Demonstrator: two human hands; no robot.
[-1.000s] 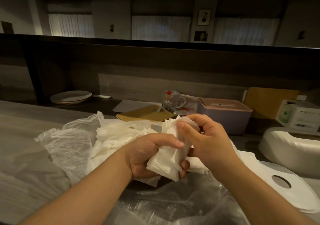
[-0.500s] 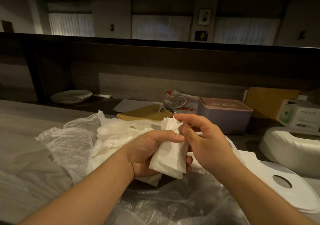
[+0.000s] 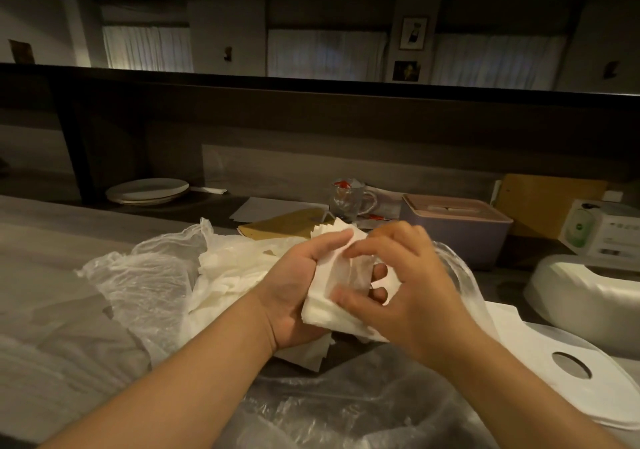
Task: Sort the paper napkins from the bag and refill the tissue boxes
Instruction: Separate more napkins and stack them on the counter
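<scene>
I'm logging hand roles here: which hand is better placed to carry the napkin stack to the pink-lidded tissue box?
The right hand, probably. The pink-lidded tissue box sits to the right, beyond it, while the left hand has the napkin stack in its grip and would have to cross over.

A cafe or restaurant service counter (image 3: 52, 241): a raised bar ledge (image 3: 311, 83), stacked plates (image 3: 147, 190), a glass cup (image 3: 349, 199), a tissue box (image 3: 453, 230), curtained windows (image 3: 325, 52) beyond.
</scene>
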